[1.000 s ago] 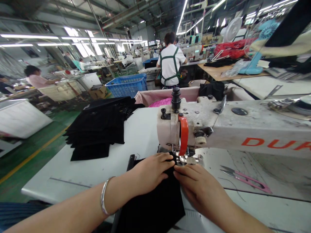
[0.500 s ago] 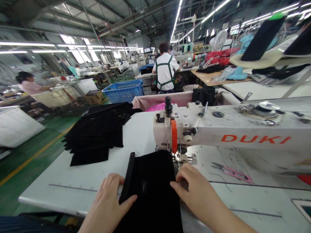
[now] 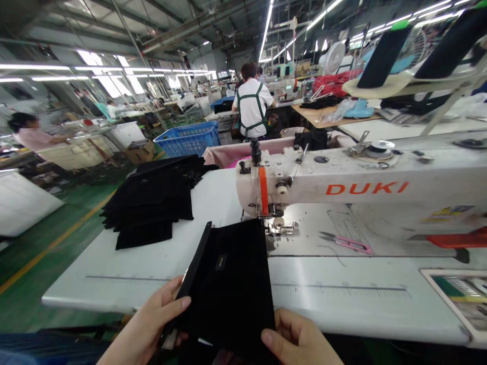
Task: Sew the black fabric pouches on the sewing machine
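The left hand (image 3: 155,314) pinches the black fabric piece (image 3: 232,284) by its left edge, thumb on top, and the right hand (image 3: 294,337) clasps its lower right corner. The fabric's far right corner lies just beside the sewing machine's presser foot (image 3: 281,228); thread snips (image 3: 352,245) rest to the right, a black fabric stack (image 3: 152,195) to the left.

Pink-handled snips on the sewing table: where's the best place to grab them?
Probably the pink handle, reaching from the near side: the snips lie flat, blades pointing left, while the machine's arm stands beyond them.
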Demonstrator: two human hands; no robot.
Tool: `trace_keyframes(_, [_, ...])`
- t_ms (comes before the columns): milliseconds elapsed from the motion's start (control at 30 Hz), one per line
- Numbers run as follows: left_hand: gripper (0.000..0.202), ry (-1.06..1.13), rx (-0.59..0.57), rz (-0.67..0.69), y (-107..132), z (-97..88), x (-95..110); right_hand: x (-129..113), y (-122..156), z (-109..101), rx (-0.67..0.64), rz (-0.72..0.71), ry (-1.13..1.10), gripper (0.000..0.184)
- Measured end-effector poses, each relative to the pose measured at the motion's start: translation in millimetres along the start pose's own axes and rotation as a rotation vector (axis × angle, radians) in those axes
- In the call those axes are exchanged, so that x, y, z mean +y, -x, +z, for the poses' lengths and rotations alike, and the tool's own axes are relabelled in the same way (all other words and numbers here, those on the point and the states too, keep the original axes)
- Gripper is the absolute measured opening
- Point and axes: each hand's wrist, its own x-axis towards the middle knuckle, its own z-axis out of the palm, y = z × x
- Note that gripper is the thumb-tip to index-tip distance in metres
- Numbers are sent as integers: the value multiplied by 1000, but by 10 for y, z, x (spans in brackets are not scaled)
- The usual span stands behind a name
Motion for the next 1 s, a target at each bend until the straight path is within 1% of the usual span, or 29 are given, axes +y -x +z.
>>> trace_keyframes(33, [46, -157, 60, 51, 59, -56, -69, 109, 33, -13, 15, 34, 19, 51])
trace_keyframes(67, [44, -326, 148, 147, 122, -95, -125, 200, 64, -26, 18, 68, 27, 53])
trace_keyframes(100, [41, -491, 254, 292, 187, -105, -165, 270, 92, -40, 13, 90, 25, 54])
trace_keyframes(133, [36, -643, 350, 477, 254, -78, -187, 320, 119, -51, 4, 95, 23, 54])
trace_keyframes(167, [32, -774, 381, 662, 318, -12, -192, 351, 145, -61, -5, 88, 25, 54])
trace_keyframes(200, [31, -885, 346, 831, 375, 89, -182, 368, 169, -67, -14, 72, 30, 53])
trace_keyframes(233, [32, -984, 254, 965, 418, 216, -162, 374, 192, -69, -21, 60, 31, 52])
trace_keyframes(267, [37, -1076, 152, 1049, 442, 353, -137, 373, 211, -67, -26, 53, 21, 48])
trace_keyframes(300, [43, -1164, 70, 1090, 445, 484, -111, 366, 226, -59, -26, 39, 3, 42])
trace_keyframes(333, [52, -1246, 13, 1096, 429, 595, -88, 358, 235, -46, -22, 14, -14, 35])
trace_keyframes(367, [60, -1312, -19, 1081, 396, 675, -72, 347, 238, -29, -14, -25, -24, 29])
trace_keyframes(433, [70, -1387, -52, 1040, 305, 736, -63, 322, 226, 14, 5, -125, -22, 26])
trace_keyframes(467, [69, -1398, -68, 1031, 260, 726, -69, 306, 215, 35, 13, -162, -17, 27])
trace_keyframes(500, [67, -1396, -92, 1036, 223, 699, -80, 287, 203, 54, 17, -170, -20, 29])
trace_keyframes(567, [64, -1377, -157, 1063, 179, 639, -106, 236, 185, 75, 10, -133, -49, 30])
trace_keyframes(667, [71, -1355, -218, 1062, 165, 601, -140, 149, 193, 61, -23, -110, -81, 30])
trace_keyframes(733, [71, -1348, -223, 1071, 163, 607, -147, 114, 211, 36, -38, -123, -60, 31])
trace_keyframes(833, [55, -1307, -214, 1122, 166, 620, -117, 120, 227, 12, -23, -65, -11, 44])
trace_keyframes(900, [49, -1271, -205, 1140, 185, 636, -78, 140, 227, 11, -2, -45, 0, 50])
trace_keyframes(933, [48, -1261, -202, 1144, 200, 651, -61, 147, 225, 15, 8, -64, 3, 48])
trace_keyframes(1000, [52, -1263, -215, 1170, 230, 697, -44, 153, 222, 23, 22, -127, 6, 40])
